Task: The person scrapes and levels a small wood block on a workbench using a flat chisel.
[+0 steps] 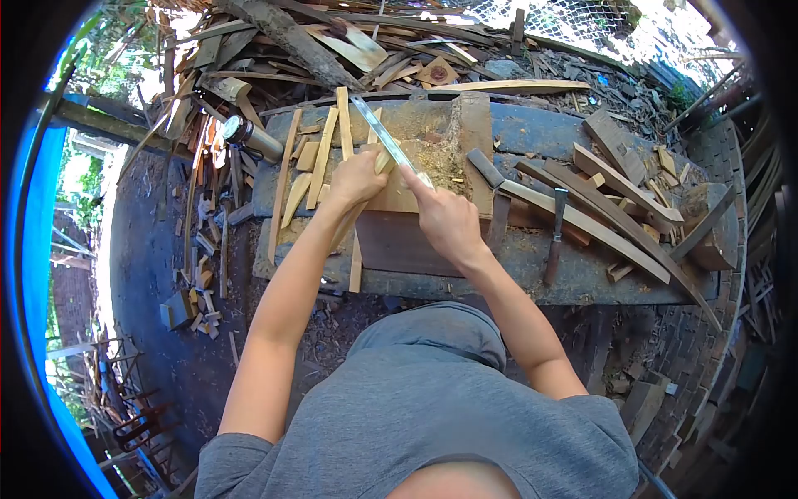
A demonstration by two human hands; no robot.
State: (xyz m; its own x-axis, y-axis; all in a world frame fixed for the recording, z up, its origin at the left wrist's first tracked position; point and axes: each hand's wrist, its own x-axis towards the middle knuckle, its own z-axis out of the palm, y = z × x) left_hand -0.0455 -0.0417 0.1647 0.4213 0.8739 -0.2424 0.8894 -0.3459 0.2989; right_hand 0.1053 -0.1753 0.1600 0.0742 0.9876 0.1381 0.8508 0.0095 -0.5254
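My right hand (pixel 446 218) is clenched round the saw (pixel 384 135) handle; my left hand (pixel 356 176) grips a wood strip (pixel 356 249) mid-workbench (pixel 540 133); loose slats (pixel 320 158) lie toward its left edge.

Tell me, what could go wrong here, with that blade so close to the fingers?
The left hand steadies a small wood piece right beside the long blade held by the right hand; a slip could likely cut the fingers. The piece is small, so it might shift on the block. Loose strips lie close by the left hand and could get knocked off the bench.
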